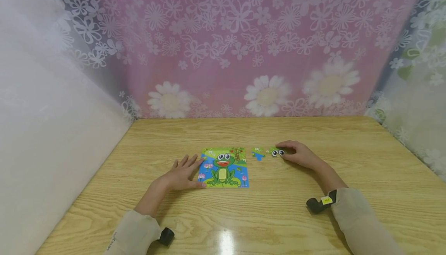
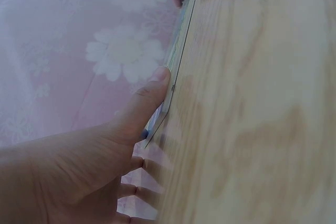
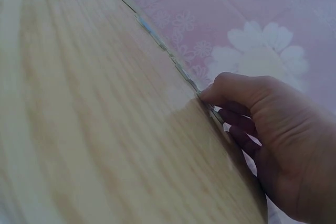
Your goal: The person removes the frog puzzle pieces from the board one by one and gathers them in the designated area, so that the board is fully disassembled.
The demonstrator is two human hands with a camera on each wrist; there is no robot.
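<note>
A square frog jigsaw puzzle lies flat on the wooden table in the head view. My left hand rests with spread fingers at its left side, thumb at the lower left corner. The left wrist view shows that thumb against the puzzle's edge. To the right of the puzzle, my right hand holds a green puzzle piece with two frog eyes, between thumb and fingers. Another puzzle piece, green and blue, lies between that piece and the puzzle.
The wooden table reaches back to a pink flowered curtain. A pale sheet stands along the left side, and a flowered sheet along the right.
</note>
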